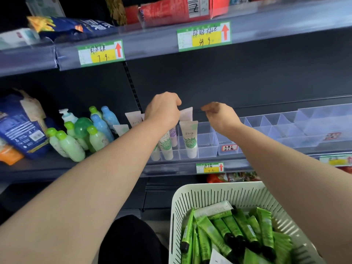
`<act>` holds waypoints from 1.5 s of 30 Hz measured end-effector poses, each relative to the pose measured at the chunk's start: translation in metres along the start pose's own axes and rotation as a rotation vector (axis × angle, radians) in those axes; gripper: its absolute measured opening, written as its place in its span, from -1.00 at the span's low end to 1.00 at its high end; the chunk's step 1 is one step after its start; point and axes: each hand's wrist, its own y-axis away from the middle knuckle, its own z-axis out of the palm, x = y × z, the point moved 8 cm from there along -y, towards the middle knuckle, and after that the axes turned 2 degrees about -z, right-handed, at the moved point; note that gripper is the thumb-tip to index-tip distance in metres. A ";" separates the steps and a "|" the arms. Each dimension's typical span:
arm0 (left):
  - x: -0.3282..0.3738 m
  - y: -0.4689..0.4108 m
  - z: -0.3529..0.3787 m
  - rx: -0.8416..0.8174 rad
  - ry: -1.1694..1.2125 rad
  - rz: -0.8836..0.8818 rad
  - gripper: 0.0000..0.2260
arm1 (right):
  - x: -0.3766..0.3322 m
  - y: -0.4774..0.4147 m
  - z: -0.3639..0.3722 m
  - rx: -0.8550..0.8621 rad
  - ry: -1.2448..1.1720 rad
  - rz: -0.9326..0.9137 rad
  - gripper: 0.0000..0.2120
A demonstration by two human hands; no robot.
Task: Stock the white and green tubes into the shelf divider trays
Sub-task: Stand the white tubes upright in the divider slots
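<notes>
Two bare hands are raised over the clear divider tray on the middle shelf. I read the left hand as curled knuckles-up, its fingers folded down behind the row of upright tubes; it seems to pinch the top of a pale tube at the back, but the fingertips are hidden from me and I cannot confirm the grip. The right hand hovers just beside it, fingers loosely bent and narrowly parted, with nothing in it.

One white and green tube stands cap-down in a front compartment of the tray, alone in its slot. A second tube of the same kind stands to its left, partly covered by the left forearm. The compartments to the right of these hold no product that I can see. A further clear tray extends along the shelf to the right.

Stock awaiting placement lies in the white slotted basket at lower right: many green tubes with dark caps, piled loosely, and a white one across the top.

Left of the tray stands a cluster of green-capped and blue bottles, with a blue bag beyond them. Green-edged price labels are clipped to the shelf rail above.
</notes>
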 end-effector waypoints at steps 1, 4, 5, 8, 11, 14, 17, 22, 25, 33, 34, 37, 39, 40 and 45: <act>0.005 0.007 -0.002 0.004 0.010 0.009 -0.55 | 0.002 0.008 -0.001 -0.004 0.039 -0.008 -0.64; 0.020 0.033 -0.003 -0.001 0.036 0.036 -0.57 | 0.010 0.036 -0.006 -0.013 0.122 -0.025 -0.63; 0.025 0.042 -0.003 -0.008 0.048 0.046 -0.58 | 0.011 0.045 -0.007 -0.022 0.151 -0.028 -0.63; 0.036 0.067 0.009 -0.038 0.061 0.088 -0.62 | 0.022 0.075 -0.003 -0.071 0.238 -0.044 -0.64; 0.038 0.091 0.038 -0.102 0.063 0.113 -0.65 | 0.040 0.105 0.002 -0.110 0.298 -0.059 -0.68; 0.034 0.114 0.076 -0.191 0.063 0.112 -0.70 | 0.072 0.131 0.011 -0.172 0.371 -0.046 -0.70; 0.024 0.141 0.118 -0.297 0.046 0.101 -0.73 | 0.111 0.152 0.032 -0.271 0.398 0.022 -0.69; -0.001 0.180 0.184 -0.521 -0.020 0.047 -0.67 | 0.165 0.174 0.073 -0.423 0.396 0.151 -0.66; -0.015 0.199 0.215 -0.626 -0.050 0.013 -0.67 | 0.190 0.184 0.097 -0.463 0.393 0.202 -0.63; -0.043 0.215 0.258 -0.720 -0.029 -0.019 -0.72 | 0.233 0.188 0.153 -0.503 0.284 0.373 -0.44; -0.045 0.216 0.261 -0.720 -0.020 -0.021 -0.71 | 0.235 0.187 0.156 -0.492 0.272 0.387 -0.48; -0.049 0.217 0.270 -0.732 -0.003 -0.019 -0.71 | 0.242 0.186 0.160 -0.496 0.275 0.402 -0.79; -0.051 0.219 0.276 -0.754 0.019 -0.036 -0.70 | 0.246 0.189 0.167 -0.562 0.268 0.437 -0.72; -0.052 0.221 0.279 -0.760 0.033 -0.045 -0.70 | 0.248 0.192 0.169 -0.590 0.270 0.462 -0.67; -0.054 0.224 0.283 -0.766 0.050 -0.055 -0.70 | 0.250 0.205 0.180 -0.663 0.424 0.559 -0.68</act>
